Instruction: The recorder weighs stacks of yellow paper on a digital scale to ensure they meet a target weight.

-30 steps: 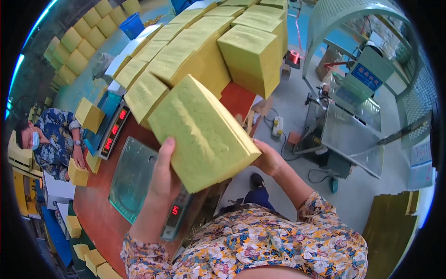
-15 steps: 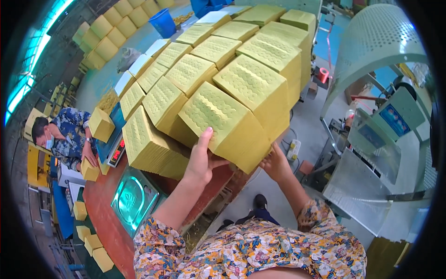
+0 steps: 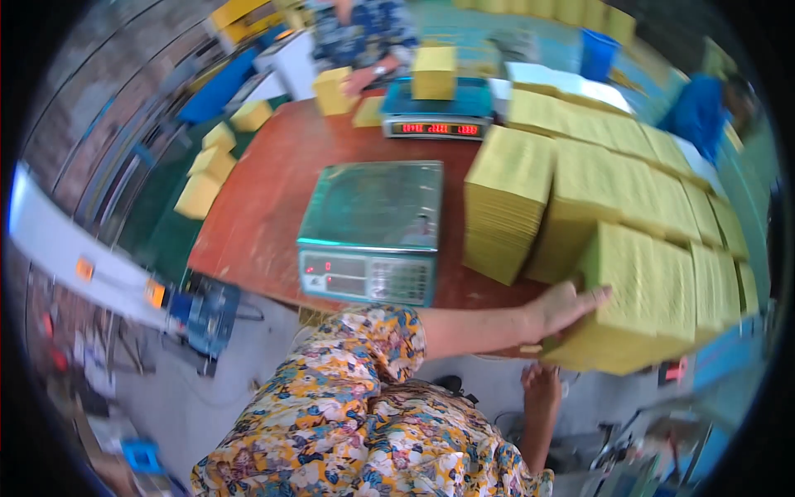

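Left hand [image 3: 561, 308] flat, fingers spread against yellow paper stack [image 3: 633, 298] at table [image 3: 265, 215] edge; right hand [image 3: 541, 383] beneath, grip unclear. Risk: overhang, stack tipping off.

Yellow rectangular paper bundles [image 3: 629, 273] fill the right of the frame in rows. One small yellow block [image 3: 434, 71] stands on the far scale at top centre. Near scale display [image 3: 367, 277], centre: grey panel, red digits. Far display [image 3: 434, 128]: dark strip, red digits.

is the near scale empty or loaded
Empty: the near scale has a bare steel pan; the yellow stacks sit beside it on the table.
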### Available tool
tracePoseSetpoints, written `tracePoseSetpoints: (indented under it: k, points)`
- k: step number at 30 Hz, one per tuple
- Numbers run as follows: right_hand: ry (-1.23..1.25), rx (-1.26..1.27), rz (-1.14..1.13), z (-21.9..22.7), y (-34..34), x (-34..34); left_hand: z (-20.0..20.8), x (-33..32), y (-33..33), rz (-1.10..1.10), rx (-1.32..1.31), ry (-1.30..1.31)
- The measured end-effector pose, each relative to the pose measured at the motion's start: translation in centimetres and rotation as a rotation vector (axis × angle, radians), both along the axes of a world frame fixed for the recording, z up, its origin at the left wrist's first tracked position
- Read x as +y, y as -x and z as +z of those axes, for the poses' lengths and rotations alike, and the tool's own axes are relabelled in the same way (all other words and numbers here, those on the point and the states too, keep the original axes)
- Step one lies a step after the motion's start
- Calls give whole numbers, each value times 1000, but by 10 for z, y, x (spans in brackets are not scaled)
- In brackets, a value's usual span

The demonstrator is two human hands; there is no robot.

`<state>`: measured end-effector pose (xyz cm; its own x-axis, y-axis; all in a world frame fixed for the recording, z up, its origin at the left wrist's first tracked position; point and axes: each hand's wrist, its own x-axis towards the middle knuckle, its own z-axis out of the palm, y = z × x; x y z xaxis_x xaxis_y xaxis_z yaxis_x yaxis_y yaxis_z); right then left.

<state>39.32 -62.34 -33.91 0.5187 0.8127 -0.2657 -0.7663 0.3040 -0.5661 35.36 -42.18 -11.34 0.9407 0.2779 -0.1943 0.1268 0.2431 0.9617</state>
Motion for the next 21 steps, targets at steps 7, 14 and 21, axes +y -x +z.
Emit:
tracePoseSetpoints:
  k: [7,14,21]
  points:
    - [28,-70,513,55,59,48,-15,49,128,294,35,78]
    - [-298,-238,855,122,135,183,-12,93,301,548,-5,148]
    - [-356,-100,1095,139,316,299,-23,133,468,761,-129,141]
